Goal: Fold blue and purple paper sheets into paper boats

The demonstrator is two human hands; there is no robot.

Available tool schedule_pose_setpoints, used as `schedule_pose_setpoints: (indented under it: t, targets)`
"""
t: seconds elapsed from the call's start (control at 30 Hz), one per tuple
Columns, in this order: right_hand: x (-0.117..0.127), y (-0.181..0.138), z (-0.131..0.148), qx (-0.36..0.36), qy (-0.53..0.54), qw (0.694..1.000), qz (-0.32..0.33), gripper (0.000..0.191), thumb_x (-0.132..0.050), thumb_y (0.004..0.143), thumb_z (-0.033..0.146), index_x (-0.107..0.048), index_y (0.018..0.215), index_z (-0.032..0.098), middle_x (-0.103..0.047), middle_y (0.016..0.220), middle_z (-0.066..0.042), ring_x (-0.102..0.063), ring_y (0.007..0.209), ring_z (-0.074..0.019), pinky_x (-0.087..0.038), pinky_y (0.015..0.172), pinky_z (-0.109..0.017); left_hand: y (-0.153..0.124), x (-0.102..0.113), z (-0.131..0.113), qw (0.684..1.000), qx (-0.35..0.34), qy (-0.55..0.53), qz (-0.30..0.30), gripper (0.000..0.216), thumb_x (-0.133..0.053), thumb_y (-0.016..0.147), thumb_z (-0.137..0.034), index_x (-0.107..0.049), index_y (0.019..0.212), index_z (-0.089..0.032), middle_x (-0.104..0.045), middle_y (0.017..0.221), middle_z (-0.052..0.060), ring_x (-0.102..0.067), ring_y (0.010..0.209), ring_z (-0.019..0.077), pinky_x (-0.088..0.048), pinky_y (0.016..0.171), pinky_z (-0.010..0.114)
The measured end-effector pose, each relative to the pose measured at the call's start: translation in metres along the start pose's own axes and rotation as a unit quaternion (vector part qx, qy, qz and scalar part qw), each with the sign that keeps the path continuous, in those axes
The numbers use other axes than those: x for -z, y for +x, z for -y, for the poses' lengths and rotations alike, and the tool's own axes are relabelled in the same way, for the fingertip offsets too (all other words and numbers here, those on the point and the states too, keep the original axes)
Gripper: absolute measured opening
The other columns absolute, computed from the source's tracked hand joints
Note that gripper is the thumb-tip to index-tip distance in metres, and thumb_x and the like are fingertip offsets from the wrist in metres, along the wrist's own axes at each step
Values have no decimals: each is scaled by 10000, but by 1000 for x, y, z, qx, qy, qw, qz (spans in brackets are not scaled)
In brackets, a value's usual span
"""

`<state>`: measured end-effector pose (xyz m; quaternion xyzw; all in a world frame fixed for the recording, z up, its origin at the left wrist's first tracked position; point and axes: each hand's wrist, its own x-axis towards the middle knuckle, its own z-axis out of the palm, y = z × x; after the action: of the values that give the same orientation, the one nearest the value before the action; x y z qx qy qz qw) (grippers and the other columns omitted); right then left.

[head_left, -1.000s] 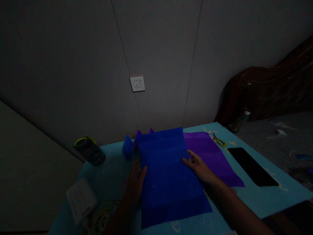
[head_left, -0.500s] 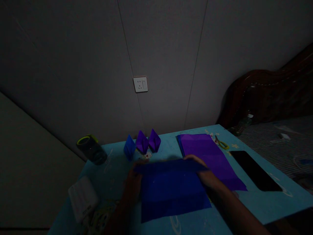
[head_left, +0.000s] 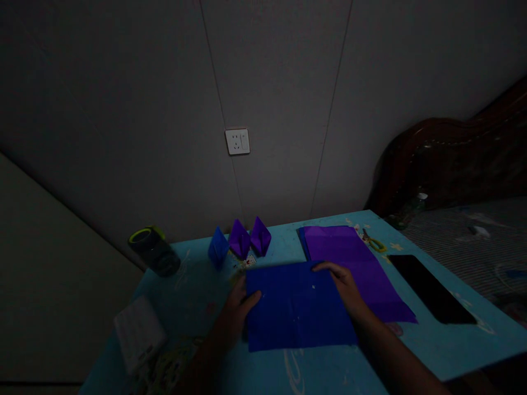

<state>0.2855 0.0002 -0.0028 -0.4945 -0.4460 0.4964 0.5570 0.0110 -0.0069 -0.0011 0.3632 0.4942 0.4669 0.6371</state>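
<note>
A dark blue paper sheet lies folded in half on the light blue table. My left hand rests at its left edge with the thumb on top of the paper. At the sheet's upper right corner my right hand presses down, fingers curled over the folded edge. A stack of purple paper sheets lies just right of my right hand. Beyond the sheet stand three small folded paper shapes: one blue and two purple.
A black phone lies at the right of the table, small scissors with yellow-green handles at the back right. A dark cup with a green rim stands at the back left, a white box at the front left. The wall with a socket rises behind; a bed is at right.
The blue sheet lay open and long a second ago. Both hands lifted its far edge and brought it toward me, so it now lies folded in half and flat.
</note>
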Motion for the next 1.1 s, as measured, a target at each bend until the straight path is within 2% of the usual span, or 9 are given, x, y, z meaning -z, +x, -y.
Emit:
schedule_pose_setpoints:
  t: [0.13,0.27,0.47,0.6,0.67,0.77,0.87,1.0,1.1]
  targets:
    - [-6,1,3,-18,9,999,-31,472,-738,732,541,-706,1049,194,-714,740,-31,-600,578,-171,-449,534,-257,2,1,-1,1000,-6,30,1,734,-790,671,-440,-503,1289,-168,-767,964,101,-741,842,285,-586,736,376]
    - [-10,1,8,-37,36,999,-13,605,-611,838,591,-574,1307,211,-739,829,-56,-669,688,-205,-503,626,-297,5,3,-3,989,-72,110,-64,591,-733,724,-411,-542,1244,-205,-742,1089,93,-714,975,280,-577,808,372]
    - [-14,-1,1,-65,-21,997,34,645,-728,737,559,-608,1250,185,-728,783,-43,-694,737,-215,-544,690,-314,16,14,13,949,-175,235,-117,409,-624,811,-366,-608,1187,-203,-675,1251,92,-614,1186,266,-477,1013,402]
    - [-19,-2,-2,-33,-8,996,86,556,-725,739,498,-612,1189,192,-743,923,-80,-708,804,-231,-560,747,-347,22,19,24,923,-215,296,-119,404,-588,840,-366,-621,1199,-182,-671,1255,111,-603,1198,268,-459,1040,421]
    - [-20,-2,-5,-12,-37,995,93,486,-693,772,472,-606,1164,198,-740,970,-91,-705,838,-235,-557,783,-363,20,18,24,902,-259,333,-93,362,-549,870,-323,-636,1192,-180,-674,1242,115,-603,1192,266,-448,1054,441]
    - [-18,-1,-15,39,-150,986,67,411,-639,825,410,-586,1170,193,-732,1013,-97,-690,862,-237,-549,809,-382,13,14,19,860,-323,395,0,360,-457,917,-207,-629,1234,-215,-651,1259,104,-596,1191,235,-442,1065,432]
    - [-16,-1,-26,90,-295,950,50,414,-588,860,344,-570,1238,175,-724,1040,-107,-682,860,-251,-545,807,-417,7,12,15,825,-342,446,65,484,-397,903,-79,-576,1316,-255,-597,1318,93,-575,1209,204,-462,1053,391]
    - [-19,-1,-34,191,-373,901,114,410,-495,883,170,-582,1282,216,-676,1211,-104,-628,1086,-256,-485,957,-450,8,10,19,765,-359,524,103,577,-416,847,1,-560,1337,-266,-589,1326,87,-546,1228,211,-474,1047,404]
    - [-25,-3,-36,258,-393,866,171,506,-437,856,46,-599,1292,248,-659,1241,-95,-596,1144,-227,-471,990,-431,8,9,22,710,-376,582,129,540,-454,847,-3,-586,1305,-258,-625,1296,80,-552,1206,220,-484,1031,426]
